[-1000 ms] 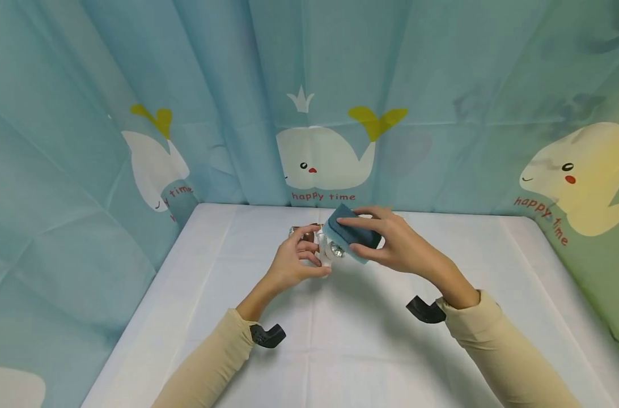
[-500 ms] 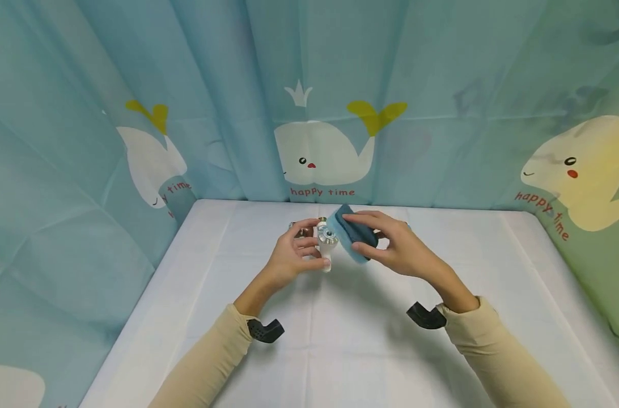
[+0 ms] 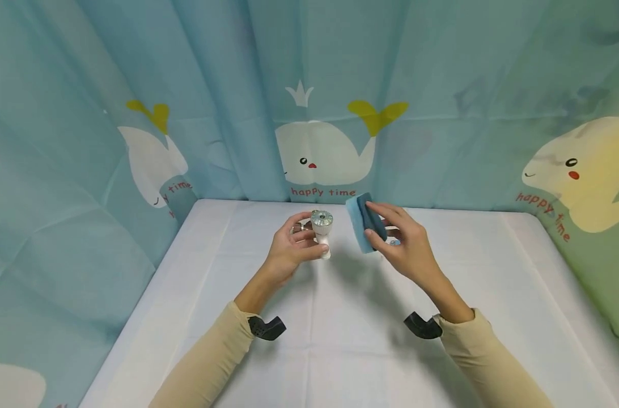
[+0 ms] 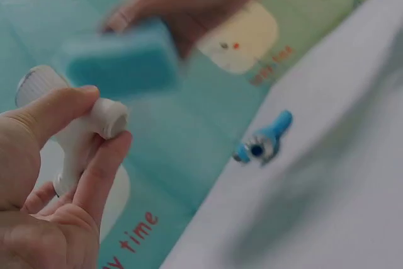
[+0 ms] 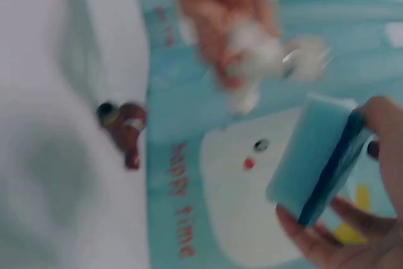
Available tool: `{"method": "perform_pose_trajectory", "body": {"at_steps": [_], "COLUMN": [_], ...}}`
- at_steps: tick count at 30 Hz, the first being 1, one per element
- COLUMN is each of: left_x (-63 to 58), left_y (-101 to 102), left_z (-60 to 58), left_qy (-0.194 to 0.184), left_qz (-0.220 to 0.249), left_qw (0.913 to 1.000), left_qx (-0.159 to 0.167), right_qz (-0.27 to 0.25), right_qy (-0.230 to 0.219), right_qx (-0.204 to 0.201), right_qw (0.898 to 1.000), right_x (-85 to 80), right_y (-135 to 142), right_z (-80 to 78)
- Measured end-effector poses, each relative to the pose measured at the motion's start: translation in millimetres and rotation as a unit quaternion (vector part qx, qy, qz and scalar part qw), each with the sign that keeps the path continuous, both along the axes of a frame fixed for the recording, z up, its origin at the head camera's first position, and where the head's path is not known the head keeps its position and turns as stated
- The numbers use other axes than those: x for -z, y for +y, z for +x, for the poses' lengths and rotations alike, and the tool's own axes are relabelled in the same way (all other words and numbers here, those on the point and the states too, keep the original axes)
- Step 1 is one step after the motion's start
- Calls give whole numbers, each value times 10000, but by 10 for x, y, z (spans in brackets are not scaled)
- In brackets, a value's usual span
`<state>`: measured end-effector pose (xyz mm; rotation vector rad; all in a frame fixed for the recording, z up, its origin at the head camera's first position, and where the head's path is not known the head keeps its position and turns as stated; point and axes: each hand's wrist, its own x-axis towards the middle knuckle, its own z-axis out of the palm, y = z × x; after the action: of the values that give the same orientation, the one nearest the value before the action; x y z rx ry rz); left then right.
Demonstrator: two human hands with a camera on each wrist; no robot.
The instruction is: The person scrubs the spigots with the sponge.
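My left hand [image 3: 284, 246] grips a small white tap [image 3: 322, 230] between thumb and fingers, its round silvery face turned upward in the head view. The left wrist view shows the tap's ribbed knob end and a short hollow outlet; part of its body is hidden by the thumb and fingers. To the right, my right hand [image 3: 408, 243] holds a sponge [image 5: 315, 149], pale blue with a darker blue layer, between thumb and fingers. A visible gap separates the sponge from the tap in the head view. The sponge is motion-blurred in the left wrist view.
A brown tap [image 5: 126, 129] lies on the white table [image 3: 340, 351] behind my left hand. A blue tap [image 4: 264, 142] with a silvery centre lies behind my right hand. Blue curtains [image 3: 228, 113] printed with whales close off the back and left.
The sponge has come away from the white tap, shifting right with my right hand. My left hand has tilted the tap so its silvery face points up.
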<state>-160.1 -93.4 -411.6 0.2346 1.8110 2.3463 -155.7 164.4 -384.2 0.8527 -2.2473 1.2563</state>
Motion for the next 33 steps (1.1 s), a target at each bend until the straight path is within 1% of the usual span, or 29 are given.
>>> {"method": "perform_pose_trajectory", "body": {"at_steps": [1,3,5,6,8,10,12,14,15,19,23,24,26,28,30,33], "left_x": [13,42,60,68,88,109,124,127,129,138,152,154,142,139,136,135], "left_y": [9,28,29,28,22,16,15,14,12,2,4,5,5,0,-2,-9], "left_z": [-1,3,16,25,40,45,37,33,31,33,27,27,26,24,21,15], "left_qy": [41,146,212,215,218,233,318,395,409,430,521,520,491,477,489,561], "left_qz": [-126,-414,-679,-790,-898,-942,-923,-922,-945,-1099,-1182,-1199,-1243,-1273,-1241,-1178], "left_qw": [9999,9990,9972,9963,9952,9947,9947,9945,9942,9926,9911,9909,9905,9902,9905,9907], "left_qx": [1,96,216,259,327,332,312,316,320,286,319,332,325,309,328,379], "right_qz": [-24,109,443,619,775,742,773,884,982,1293,1548,1586,1622,1532,1534,1639], "right_qy": [182,424,655,777,903,996,1128,1189,1231,1301,1311,1312,1346,1372,1410,1445], "right_qx": [-5,-226,-400,-368,-252,-202,-336,-535,-572,-400,-579,-597,-497,-415,-485,-694], "right_qw": [9998,9988,9961,9944,9926,9921,9900,9875,9859,9822,9775,9768,9763,9777,9768,9734], "right_x": [-17,-48,-53,-49,-33,-19,-29,-39,-47,-83,-117,-120,-132,-135,-131,-123], "right_y": [-9,-44,-76,-84,-79,-63,-64,-66,-66,-53,-57,-58,-58,-54,-53,-59], "right_z": [13,38,25,16,-4,-11,4,17,23,21,44,46,43,44,59,67]}}
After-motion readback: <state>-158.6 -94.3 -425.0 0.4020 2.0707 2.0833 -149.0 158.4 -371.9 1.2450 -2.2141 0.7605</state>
